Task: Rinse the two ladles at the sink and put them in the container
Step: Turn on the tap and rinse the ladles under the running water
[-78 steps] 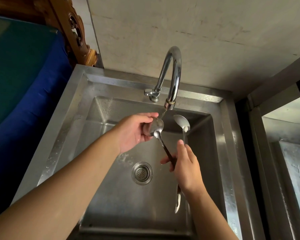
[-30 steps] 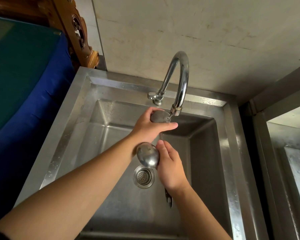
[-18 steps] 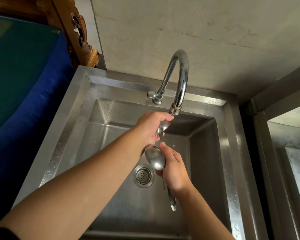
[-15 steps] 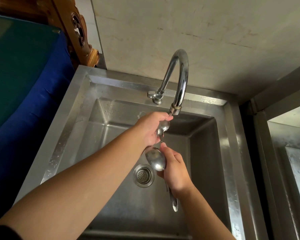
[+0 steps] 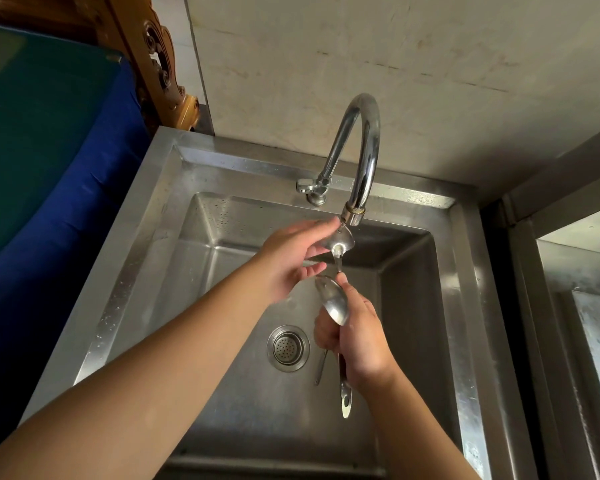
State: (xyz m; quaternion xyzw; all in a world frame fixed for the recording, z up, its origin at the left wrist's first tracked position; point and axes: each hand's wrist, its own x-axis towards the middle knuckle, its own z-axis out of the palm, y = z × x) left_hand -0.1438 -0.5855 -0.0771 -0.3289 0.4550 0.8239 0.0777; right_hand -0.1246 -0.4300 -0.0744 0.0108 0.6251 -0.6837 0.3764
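Both ladles are held over the steel sink (image 5: 125,271), gripped together by their handles in the right hand (image 5: 355,336), which is closed in a fist around them. The upper ladle (image 5: 342,242) is positioned with its bowl directly under the spout of the curved faucet (image 5: 364,150); a thin stream of water is seen running off the bowl down the stem. The lower ladle (image 5: 333,299) is held with its bowl just above the right fist, below the first bowl and apart from it. Two handle ends are visible beneath the fist, one broad with a hanging hole, one thinner and to its left.

The left hand (image 5: 293,254) is loosely curled, fingers partly spread; its fingertips are placed against the left edge of the upper ladle's bowl, nothing being clamped. The drain strainer (image 5: 287,347) is observed on the basin floor, left of the right hand. The container is not identified in view.
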